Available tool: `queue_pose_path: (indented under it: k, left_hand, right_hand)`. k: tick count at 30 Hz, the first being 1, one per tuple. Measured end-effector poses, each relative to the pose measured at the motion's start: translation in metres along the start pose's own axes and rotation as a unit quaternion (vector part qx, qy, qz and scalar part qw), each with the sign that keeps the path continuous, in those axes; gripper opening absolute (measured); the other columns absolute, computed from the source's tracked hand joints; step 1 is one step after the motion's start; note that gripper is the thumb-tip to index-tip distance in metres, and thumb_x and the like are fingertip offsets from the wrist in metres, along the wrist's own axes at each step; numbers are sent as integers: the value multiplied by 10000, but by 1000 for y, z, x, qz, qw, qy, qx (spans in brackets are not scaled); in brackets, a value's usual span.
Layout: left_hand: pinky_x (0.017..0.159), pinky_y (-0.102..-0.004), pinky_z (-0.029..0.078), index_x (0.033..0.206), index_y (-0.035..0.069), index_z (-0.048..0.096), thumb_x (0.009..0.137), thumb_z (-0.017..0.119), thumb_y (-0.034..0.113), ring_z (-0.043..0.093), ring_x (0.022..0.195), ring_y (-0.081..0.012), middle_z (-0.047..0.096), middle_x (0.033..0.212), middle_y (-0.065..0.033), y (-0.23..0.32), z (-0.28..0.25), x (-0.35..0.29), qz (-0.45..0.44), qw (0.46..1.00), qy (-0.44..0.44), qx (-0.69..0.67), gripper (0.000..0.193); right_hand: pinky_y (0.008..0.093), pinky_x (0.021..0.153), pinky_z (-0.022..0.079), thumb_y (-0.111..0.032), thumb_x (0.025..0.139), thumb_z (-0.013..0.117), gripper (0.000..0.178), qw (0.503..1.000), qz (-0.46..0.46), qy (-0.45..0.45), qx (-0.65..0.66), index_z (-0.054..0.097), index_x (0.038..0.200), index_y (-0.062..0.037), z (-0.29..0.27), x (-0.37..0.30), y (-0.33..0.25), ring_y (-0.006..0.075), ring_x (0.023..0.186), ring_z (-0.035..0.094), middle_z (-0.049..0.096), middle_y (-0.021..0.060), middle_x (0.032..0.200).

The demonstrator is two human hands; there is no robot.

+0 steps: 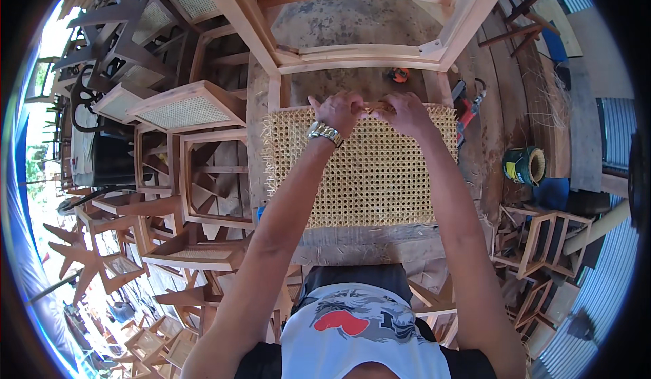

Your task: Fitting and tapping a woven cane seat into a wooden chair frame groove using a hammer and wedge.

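White shirt (305,338) with red heart (341,323) and lettering (388,321), left hand (337,113) and right hand (407,116), fingers pinched on far edge of cane sheet (373,175), along near edge of worn tabletop (366,249), wooden chair frames (184,182) around.

rough, matt woven cane sheet (377,169)

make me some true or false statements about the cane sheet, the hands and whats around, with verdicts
1. The left hand and right hand are at the far edge of the cane sheet. True.
2. The watch is on the right arm. False: the watch is on the left arm.
3. A wooden frame stands beyond the hands. True.
4. The green container is left of the cane sheet. False: it is to the right.
5. The heart on the white shirt is green. False: it is red.
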State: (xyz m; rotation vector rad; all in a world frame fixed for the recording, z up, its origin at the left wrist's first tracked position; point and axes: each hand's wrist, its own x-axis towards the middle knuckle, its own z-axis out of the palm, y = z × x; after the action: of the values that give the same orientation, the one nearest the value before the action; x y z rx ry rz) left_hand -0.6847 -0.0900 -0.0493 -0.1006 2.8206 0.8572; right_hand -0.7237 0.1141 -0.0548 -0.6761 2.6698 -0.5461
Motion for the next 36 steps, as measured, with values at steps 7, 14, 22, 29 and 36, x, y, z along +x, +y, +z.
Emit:
queue_pose_path:
  k: [7,14,22,29,36]
  left_hand:
    - [1091,-723,55,1109,219,688,802,503,744,368,1359,-384,608,1280,-25,-23,-15,-7,32,981,21,190,636]
    - [1117,-681,43,1155,252,691,900,420,662,335,1388,-374,603,1301,2,-39,-11,-2,63,991,21,118,554]
    - [1132,-620,104,987,252,723,843,513,653,430,1328,-303,682,1136,5,-45,1,-3,52,993,56,86,475]
    - [1075,-471,261,821,229,727,782,569,691,593,1044,-213,694,878,-14,-53,-2,-5,86,991,104,1,490]
    - [992,-429,303,854,208,732,803,580,652,597,981,-188,684,846,-12,-52,-4,-5,91,992,83,31,472]
  right_hand:
    - [422,926,473,-511,804,698,527,995,-22,79,54,681,1047,-43,-2,-3,5,319,1030,621,672,130,1018]
    - [408,846,513,-490,775,723,523,994,-16,72,84,693,1027,-32,-2,2,5,331,944,654,685,148,965]
    - [395,742,526,-383,795,747,431,991,-53,90,89,680,991,-6,1,1,8,302,804,680,687,162,849]
    - [331,729,491,-379,849,712,436,989,-26,4,145,666,1055,2,-1,6,7,173,797,623,672,112,872]
    - [325,875,456,-469,886,656,553,987,46,-61,140,612,1178,-2,-7,7,5,184,978,590,655,100,1040]
